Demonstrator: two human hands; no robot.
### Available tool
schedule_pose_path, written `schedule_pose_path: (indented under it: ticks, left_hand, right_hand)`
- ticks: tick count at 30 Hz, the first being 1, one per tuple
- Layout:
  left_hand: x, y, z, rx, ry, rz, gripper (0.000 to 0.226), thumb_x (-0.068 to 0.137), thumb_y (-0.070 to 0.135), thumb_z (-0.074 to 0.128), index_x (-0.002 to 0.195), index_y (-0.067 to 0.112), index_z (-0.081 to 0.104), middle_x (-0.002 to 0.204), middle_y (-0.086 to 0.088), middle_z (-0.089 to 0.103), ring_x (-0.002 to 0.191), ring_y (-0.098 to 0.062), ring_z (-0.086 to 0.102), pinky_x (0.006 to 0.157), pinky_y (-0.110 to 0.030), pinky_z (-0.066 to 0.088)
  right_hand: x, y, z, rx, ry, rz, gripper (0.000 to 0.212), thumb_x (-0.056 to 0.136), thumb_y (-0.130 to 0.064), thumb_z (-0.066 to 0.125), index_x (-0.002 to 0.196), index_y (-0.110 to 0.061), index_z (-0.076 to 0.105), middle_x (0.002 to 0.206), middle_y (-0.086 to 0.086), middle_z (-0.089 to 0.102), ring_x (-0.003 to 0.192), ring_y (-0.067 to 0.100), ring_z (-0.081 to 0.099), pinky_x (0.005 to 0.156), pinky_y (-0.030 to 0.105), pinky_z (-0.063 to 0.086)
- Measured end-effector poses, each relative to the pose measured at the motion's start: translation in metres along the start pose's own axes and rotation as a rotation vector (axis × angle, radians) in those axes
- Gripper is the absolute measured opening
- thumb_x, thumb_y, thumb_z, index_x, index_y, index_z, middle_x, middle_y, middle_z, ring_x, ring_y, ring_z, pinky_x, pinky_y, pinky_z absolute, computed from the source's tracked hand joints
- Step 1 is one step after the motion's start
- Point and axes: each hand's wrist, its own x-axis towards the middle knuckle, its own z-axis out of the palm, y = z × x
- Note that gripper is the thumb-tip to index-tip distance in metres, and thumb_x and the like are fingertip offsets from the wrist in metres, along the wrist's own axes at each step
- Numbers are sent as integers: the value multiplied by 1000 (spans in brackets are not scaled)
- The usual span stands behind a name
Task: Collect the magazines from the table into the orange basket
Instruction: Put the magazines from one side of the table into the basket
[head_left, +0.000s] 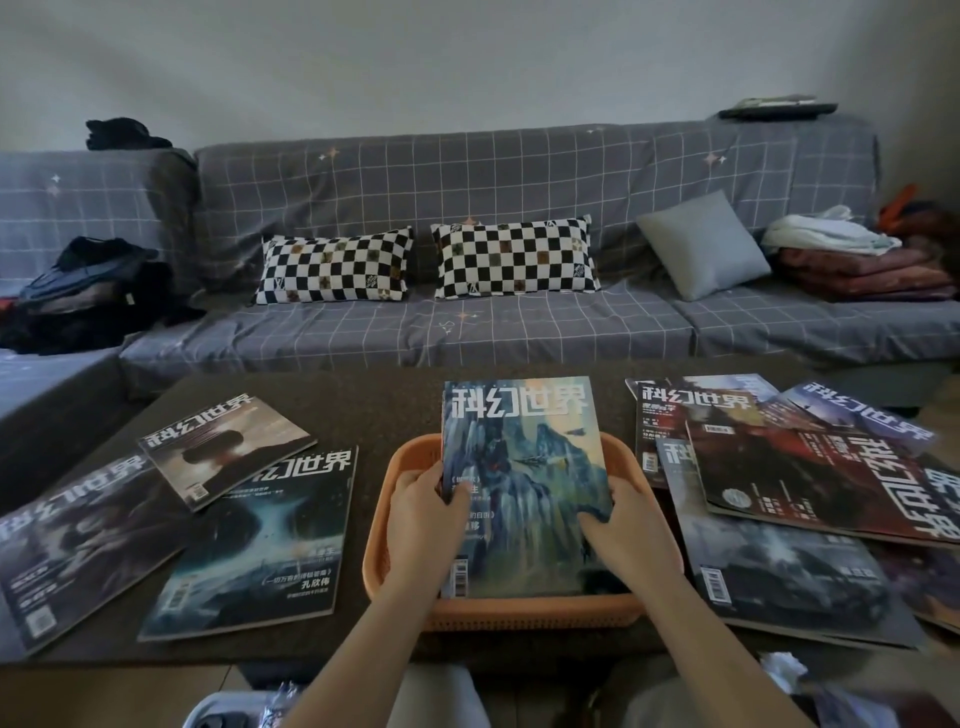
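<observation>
While gripped at its 2 lower edges by left hand (423, 512) and right hand (626, 535), blue-green magazine (524, 467) sits in orange basket (379, 530), far end overhanging. 3 magazines (249, 540) left on table (374, 405), overlapping pile (800, 478) right.

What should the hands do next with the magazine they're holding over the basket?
Probably lower it flat and let go. Left hand and right hand grip the blue-cover magazine, its near end inside the orange basket and its far end tilted past the rim. Other magazines lie on the table.
</observation>
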Motion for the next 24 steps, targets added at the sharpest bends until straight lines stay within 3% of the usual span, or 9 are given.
schedule_pose_path:
  ticks: [4, 8, 11, 13, 14, 17, 19, 21, 24]
  left_hand:
    - [-3, 4, -3, -53, -9, -12, 9, 94, 34, 54, 93, 41, 59, 70, 5, 71, 50, -8, 64, 40, -23, 47]
    - [-3, 5, -8, -131, -30, -76, 20, 94, 32, 55, 76, 42, 53, 65, 5, 72, 57, -15, 70, 57, -42, 60]
    - [-2, 5, -9, -139, -34, -70, 19, 94, 32, 55, 76, 38, 55, 66, 4, 72, 59, -15, 70, 58, -42, 60]
    - [-4, 4, -9, -131, -41, -46, 20, 94, 34, 55, 75, 40, 52, 65, 6, 71, 57, -12, 69, 55, -37, 58]
    - [-5, 3, -9, -127, -43, -30, 21, 94, 35, 55, 76, 44, 49, 66, 8, 71, 57, -9, 68, 54, -35, 58]
    - [-8, 1, -16, -160, -24, 5, 13, 93, 36, 56, 104, 41, 58, 81, 18, 68, 65, 7, 64, 49, -20, 54]
    - [-6, -1, -25, -159, 12, -6, 42, 93, 38, 56, 133, 27, 51, 114, 17, 64, 88, 10, 59, 61, -8, 46]
    - [-1, -5, -37, -173, 41, -11, 48, 93, 39, 55, 139, 26, 45, 132, 6, 57, 100, 0, 57, 71, -11, 45]
    - [7, -14, -58, -205, 81, -5, 46, 93, 39, 55, 137, 28, 46, 128, 5, 58, 88, 3, 57, 57, -9, 45]
  right_hand:
    - [3, 2, 1, 75, -29, 55, 26, 84, -30, 62, 109, -31, 57, 81, -18, 62, 71, -3, 58, 57, 20, 42]
    - [6, 3, 2, 204, -33, 123, 25, 83, -26, 65, 108, -25, 60, 83, -17, 61, 80, 7, 61, 77, 35, 52]
    - [7, 0, -1, 266, -70, 158, 24, 84, -24, 65, 108, -21, 62, 89, -10, 66, 84, 11, 64, 84, 41, 54]
    - [3, -7, -3, 264, -47, 123, 30, 85, -22, 63, 115, -20, 60, 98, -12, 66, 84, 5, 64, 79, 32, 55]
    - [-1, -12, -3, 245, -3, 65, 34, 85, -20, 64, 119, -21, 57, 100, -19, 63, 81, -2, 62, 70, 19, 54]
    - [-10, -34, -1, 158, 156, -96, 48, 86, -19, 65, 131, -20, 49, 103, -27, 48, 69, -10, 54, 50, -3, 37]
    - [-11, -55, 4, 204, 125, -127, 50, 88, -22, 62, 135, -19, 45, 121, -13, 53, 95, -2, 56, 69, 0, 38]
    - [-10, -77, 12, 318, 47, -146, 45, 90, -21, 60, 133, -19, 47, 129, -6, 54, 115, 9, 52, 88, 15, 38]
    - [-7, -107, 30, 409, -45, -220, 34, 89, -22, 61, 122, -21, 55, 115, -10, 61, 106, 5, 57, 83, 12, 41]
